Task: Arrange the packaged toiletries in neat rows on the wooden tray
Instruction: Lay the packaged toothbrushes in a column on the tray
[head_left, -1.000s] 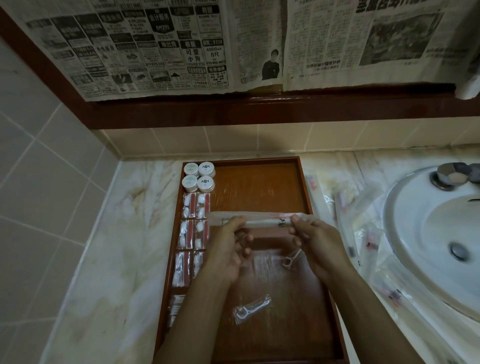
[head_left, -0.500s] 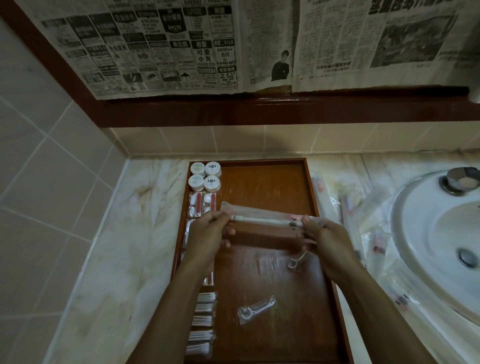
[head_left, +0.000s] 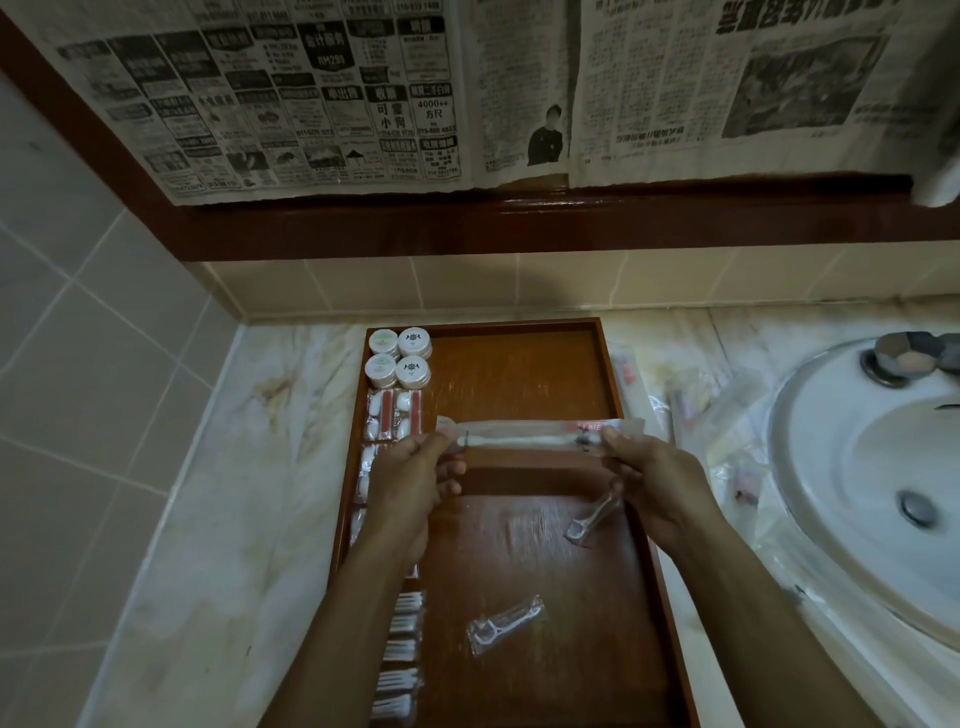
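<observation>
Above the wooden tray: one wrapped toothbrush, level, running 9 to 3 o'clock; your left hand pinched its 9 o'clock end, your right hand its 3 o'clock end.

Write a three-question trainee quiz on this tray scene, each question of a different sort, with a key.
1. True or false: both hands hold the long wrapped toothbrush packet by its ends.
2. How many round white containers sit in the wooden tray's far left corner? A) two B) four C) six
3. Fill in: the loose floss pick packet lies on the tray's ____ half.

Key
1. True: left hand grips one end, right hand the other.
2. B
3. near
</observation>
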